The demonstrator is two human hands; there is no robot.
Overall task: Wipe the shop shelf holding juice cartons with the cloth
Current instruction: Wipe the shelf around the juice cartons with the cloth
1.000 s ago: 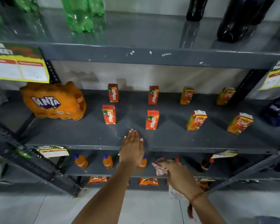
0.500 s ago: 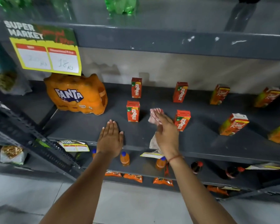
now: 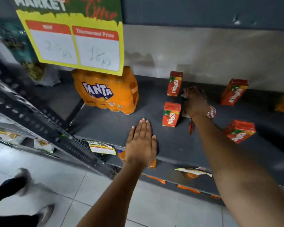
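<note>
The dark grey shelf [image 3: 115, 122] holds several red Maaza juice cartons: one at the back [image 3: 174, 83], one nearer the front [image 3: 171, 114], one at the back right [image 3: 234, 92] and one tilted at the front right [image 3: 240, 131]. My right hand [image 3: 195, 102] reaches deep onto the shelf between the two left cartons, pressing a red-and-white cloth [image 3: 211, 111] that shows mostly at the wrist. My left hand [image 3: 142, 141] lies flat, palm down, on the shelf's front edge with fingers together and holds nothing.
An orange Fanta multipack [image 3: 105, 92] stands at the shelf's left. A yellow price sign [image 3: 75, 41] hangs from the shelf above. A slotted upright [image 3: 44, 123] runs diagonally at left. Small orange bottles [image 3: 152, 164] sit on the lower shelf. Another person's feet [image 3: 23, 181] stand on the tiled floor.
My right hand with the cloth rose from below the shelf's front edge and pushed back between the cartons. The view shifted left and closer; my left hand stayed flat on the front edge.
</note>
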